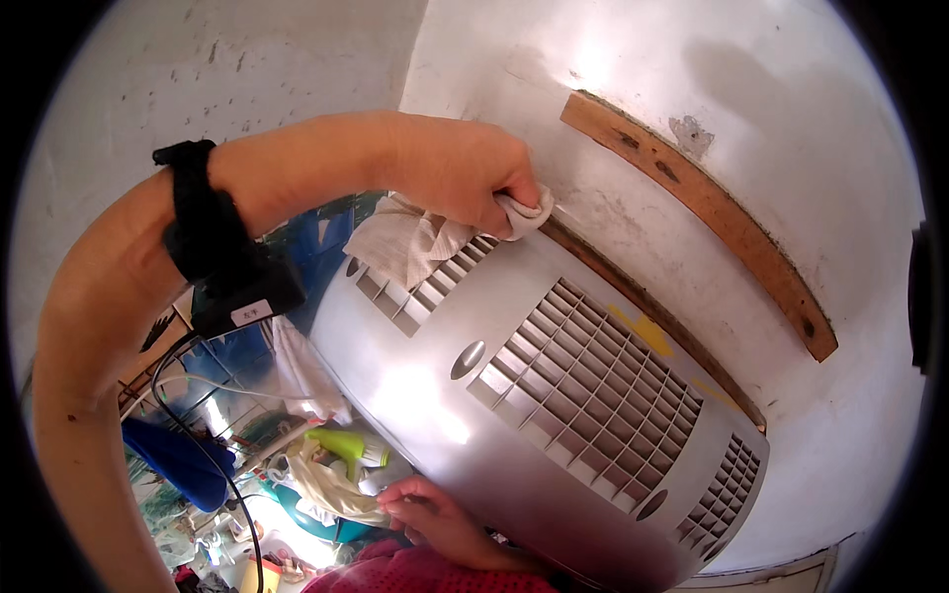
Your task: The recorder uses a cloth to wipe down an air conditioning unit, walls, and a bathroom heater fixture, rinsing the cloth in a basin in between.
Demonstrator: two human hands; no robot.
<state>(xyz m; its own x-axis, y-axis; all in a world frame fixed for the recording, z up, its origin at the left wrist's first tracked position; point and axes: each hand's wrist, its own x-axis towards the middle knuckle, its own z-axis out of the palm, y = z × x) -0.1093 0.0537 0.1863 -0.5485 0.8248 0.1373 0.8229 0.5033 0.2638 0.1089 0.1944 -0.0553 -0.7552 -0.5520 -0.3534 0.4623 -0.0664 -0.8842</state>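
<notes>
My left hand (482, 174) grips a bunched, off-white cloth (404, 241) at the top edge of a silver appliance housing (356, 333). Part of that cloth drapes over the housing's upper-left grille (393, 300). A larger grille (593, 393) fills the middle of the curved front, and a smaller one (723, 482) sits at the far right end. Low in the view, my right hand (430, 515) is beside the housing's lower edge with its fingers loosely curled. Whether anything is between those fingers is unclear.
Behind the housing, a wooden strip (697, 215) is fixed to the stained white wall (741, 111). Below left are a green spray-bottle-like object (341, 445), a blue cloth (185, 463) and a teal basin (315, 522). A black cable (222, 474) hangs from the strapped wrist device (230, 282).
</notes>
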